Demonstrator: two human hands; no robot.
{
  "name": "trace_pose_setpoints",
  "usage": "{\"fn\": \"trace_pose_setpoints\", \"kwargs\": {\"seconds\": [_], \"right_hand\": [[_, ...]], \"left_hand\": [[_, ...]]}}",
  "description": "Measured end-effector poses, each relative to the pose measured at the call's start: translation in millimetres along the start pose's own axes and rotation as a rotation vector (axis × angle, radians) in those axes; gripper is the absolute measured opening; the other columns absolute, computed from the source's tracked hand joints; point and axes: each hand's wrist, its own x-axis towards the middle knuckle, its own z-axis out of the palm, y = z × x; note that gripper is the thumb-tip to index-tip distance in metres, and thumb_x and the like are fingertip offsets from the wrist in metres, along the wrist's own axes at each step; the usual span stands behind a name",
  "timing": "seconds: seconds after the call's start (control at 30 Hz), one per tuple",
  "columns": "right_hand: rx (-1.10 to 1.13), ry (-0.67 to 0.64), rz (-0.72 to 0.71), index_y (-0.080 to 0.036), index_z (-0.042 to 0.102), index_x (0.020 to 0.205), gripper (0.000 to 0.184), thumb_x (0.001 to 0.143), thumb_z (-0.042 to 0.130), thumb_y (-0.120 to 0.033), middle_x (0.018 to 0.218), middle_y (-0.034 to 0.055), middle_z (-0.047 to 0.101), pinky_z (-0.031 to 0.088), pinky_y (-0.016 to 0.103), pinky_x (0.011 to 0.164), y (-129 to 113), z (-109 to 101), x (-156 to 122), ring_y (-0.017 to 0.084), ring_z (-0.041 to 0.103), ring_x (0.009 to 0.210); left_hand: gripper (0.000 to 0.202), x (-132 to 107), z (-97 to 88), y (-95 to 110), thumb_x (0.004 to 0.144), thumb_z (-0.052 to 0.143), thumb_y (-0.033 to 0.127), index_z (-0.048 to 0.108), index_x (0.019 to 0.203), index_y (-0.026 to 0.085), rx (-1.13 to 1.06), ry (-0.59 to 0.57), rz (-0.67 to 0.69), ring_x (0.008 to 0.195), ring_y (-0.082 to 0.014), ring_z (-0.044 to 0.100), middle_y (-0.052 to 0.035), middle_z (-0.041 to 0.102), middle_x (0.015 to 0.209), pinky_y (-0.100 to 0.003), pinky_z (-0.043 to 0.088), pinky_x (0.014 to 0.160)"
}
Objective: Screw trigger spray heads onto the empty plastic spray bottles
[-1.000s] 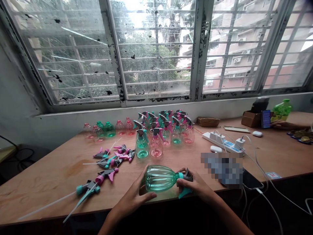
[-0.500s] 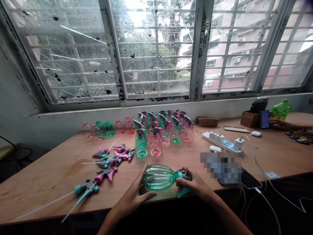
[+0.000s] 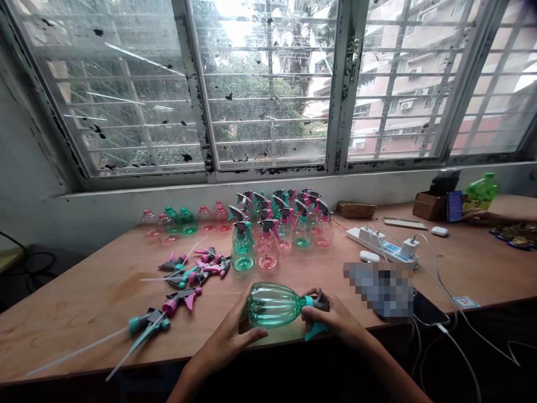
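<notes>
L hand (image 3: 238, 329) grips green btl (image 3: 274, 305) by base, R hand (image 3: 335, 320) grips spray head (image 3: 322, 302); prob light, slick, thin-walled plastic, best held round body & neck (image 3: 301, 304)

Held bottle (image 3: 274, 305): clear green, pale lengthwise streaks. Its collar (image 3: 307, 300): turquoise; spray head (image 3: 322, 303): dark grey; trigger (image 3: 315, 331): turquoise. Standing front pair: one bottle clear green (image 3: 243, 262), one clear pink (image 3: 267, 256); the group behind mixes both colours, heads dark grey with turquoise or pink parts. Loose spray head, pink-and-grey (image 3: 181, 299); another, turquoise-and-grey (image 3: 151, 322). Tubes (image 3: 79, 351): translucent whitish. Worktop (image 3: 104, 313): reddish-brown wood grain, orange-brown stain at left. Power strip (image 3: 356, 235): white, pale-blue panels. Cables (image 3: 464, 358): white. Carton (image 3: 428, 206): brown. Large bottle (image 3: 482, 187): bright green, yellow-green label. Window frame (image 3: 272, 169): grey, irregular black patches.
</notes>
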Motion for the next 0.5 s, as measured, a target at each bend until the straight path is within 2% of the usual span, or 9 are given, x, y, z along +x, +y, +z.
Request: {"fn": "trace_pose_setpoints", "kwargs": {"seconds": [0.13,0.27,0.37,0.5], "right_hand": [[0.0,0.0,-0.002,-0.017,0.062,0.1,0.041,0.08,0.081,-0.047,0.067,0.0009,0.073,0.052,0.029,0.06,0.3,-0.3,-0.5,0.02,0.069,0.063],[0.007,-0.007,-0.003,-0.017,0.061,0.102,0.041,0.08,0.08,-0.047,0.068,0.0012,0.074,0.052,0.029,0.061,1.0,-0.8,-0.5,0.021,0.07,0.063],[-0.007,-0.011,0.0,-0.017,0.061,0.101,0.042,0.079,0.081,-0.048,0.067,0.001,0.073,0.051,0.029,0.06,1.1,-0.7,-0.2,0.021,0.07,0.063],[-0.019,-0.003,0.001,-0.018,0.062,0.101,0.043,0.079,0.081,-0.05,0.066,0.0007,0.074,0.051,0.029,0.061,1.2,-0.5,0.1,0.021,0.07,0.063]], "left_hand": [[0.102,-0.3,0.0,4.5,0.086,0.074,0.035,0.003,0.158,0.036,0.063,0.018,0.0,0.152,-0.0327,0.023,-0.0045,0.016,0.168,-0.05,0.026,0.124],[0.104,0.1,0.9,10.8,0.086,0.072,0.032,-0.003,0.158,0.036,0.1,0.017,0.02,0.152,-0.0307,0.024,-0.0034,0.018,0.168,-0.05,0.019,0.125],[0.109,0.3,1.0,9.5,0.084,0.075,0.032,-0.005,0.158,0.034,0.111,0.022,0.004,0.153,-0.0299,0.02,-0.0038,0.012,0.169,-0.049,0.016,0.126],[0.11,0.2,-0.3,4.1,0.082,0.077,0.036,-0.001,0.159,0.03,0.084,0.026,-0.05,0.153,-0.0306,0.018,-0.006,0.014,0.168,-0.048,0.017,0.126]]}}
